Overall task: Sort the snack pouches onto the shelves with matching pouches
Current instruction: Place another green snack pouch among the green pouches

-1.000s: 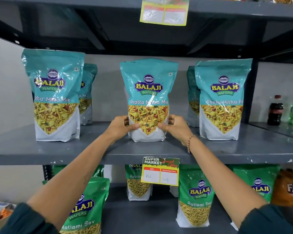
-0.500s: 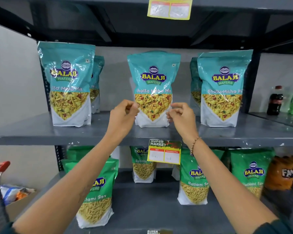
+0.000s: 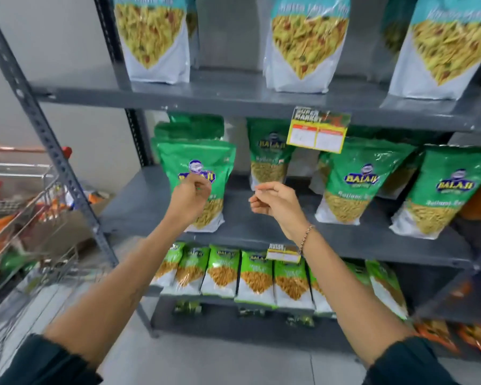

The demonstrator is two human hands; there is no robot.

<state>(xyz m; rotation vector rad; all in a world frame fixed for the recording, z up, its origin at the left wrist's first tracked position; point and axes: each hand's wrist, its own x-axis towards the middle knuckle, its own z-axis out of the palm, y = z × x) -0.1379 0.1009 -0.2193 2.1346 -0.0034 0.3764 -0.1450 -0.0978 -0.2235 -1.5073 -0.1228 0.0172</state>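
Grey metal shelf [image 3: 261, 229] beside a seemingly wire trolley [image 3: 25, 218], pale wall behind.

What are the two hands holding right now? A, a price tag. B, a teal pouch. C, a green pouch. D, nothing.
D: the left hand and right hand are both loosely curled and bare, in front of the middle shelf of green pouches.

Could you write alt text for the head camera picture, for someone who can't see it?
Two bare hands, left and right, both empty, hover before a grey shelf of green pouches. Teal pouches stand above, and a cart is at left.
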